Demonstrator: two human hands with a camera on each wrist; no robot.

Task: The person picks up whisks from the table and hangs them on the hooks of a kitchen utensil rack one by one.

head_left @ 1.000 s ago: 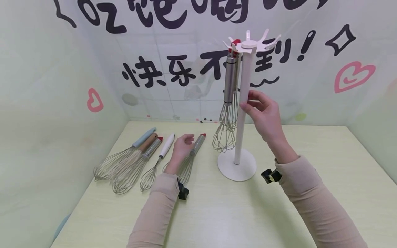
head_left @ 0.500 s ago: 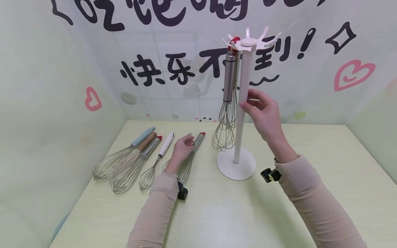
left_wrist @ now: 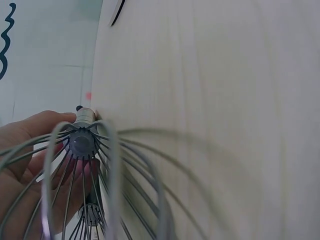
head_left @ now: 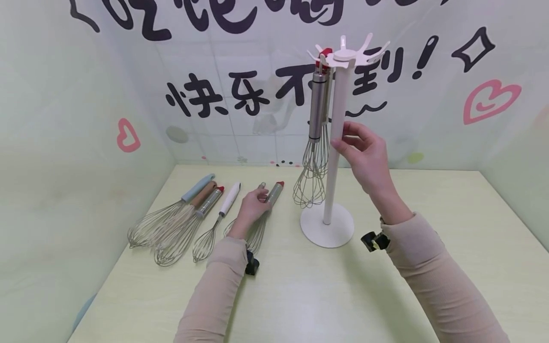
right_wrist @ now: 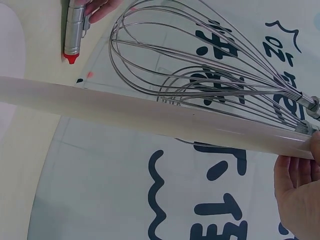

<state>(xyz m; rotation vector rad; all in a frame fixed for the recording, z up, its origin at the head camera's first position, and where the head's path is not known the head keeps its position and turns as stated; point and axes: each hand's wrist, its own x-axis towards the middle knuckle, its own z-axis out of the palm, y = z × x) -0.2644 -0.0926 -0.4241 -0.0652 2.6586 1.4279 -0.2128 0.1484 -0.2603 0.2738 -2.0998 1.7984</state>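
My left hand [head_left: 253,207] grips the silver handle of a red-tipped whisk [head_left: 276,191] lying on the table. Beside it, a second whisk is mostly hidden under this hand; only its handle end [head_left: 262,185] pokes out. In the left wrist view, the thumb lies against the whisk's handle [left_wrist: 85,117], its wires spreading toward the camera. My right hand [head_left: 369,159] pinches the pole of a white hook stand [head_left: 336,143] at mid-height. From the stand's left-side hooks hang steel-handled whisks [head_left: 317,105], one partly behind the other, wires pointing down.
Further left lie a blue-handled whisk [head_left: 197,187], a brown-handled whisk [head_left: 204,196], another red-tipped whisk [head_left: 210,202] and a white-handled whisk [head_left: 230,199]. The stand's round base [head_left: 315,232] rests on the pale table [head_left: 300,295]. A printed wall [head_left: 206,143] closes off the back.
My left hand has lowered slightly and closed its fingers around the red-tipped whisk's handle. The right hand stays on the pole. The head view has tilted a little.
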